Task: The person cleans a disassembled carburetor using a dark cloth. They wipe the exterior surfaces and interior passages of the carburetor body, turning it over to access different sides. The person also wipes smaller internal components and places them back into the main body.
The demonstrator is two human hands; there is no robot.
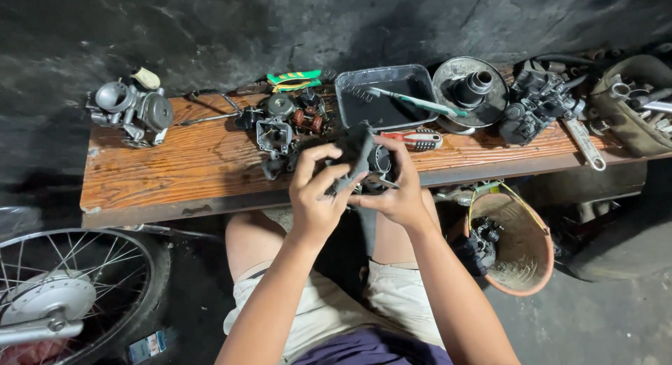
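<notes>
The hands (353,190) cover most of the dark part (364,155) they grip, so its shape stays unclear. The spoked wheel (66,295) runs off the left edge; the canvas bag (633,106) is cut off at right.

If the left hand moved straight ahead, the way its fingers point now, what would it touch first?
The left hand points up and right, so it would first press further into the dark metal part both hands hold; beyond that likely the red-handled tool, though depth is unclear.
</notes>
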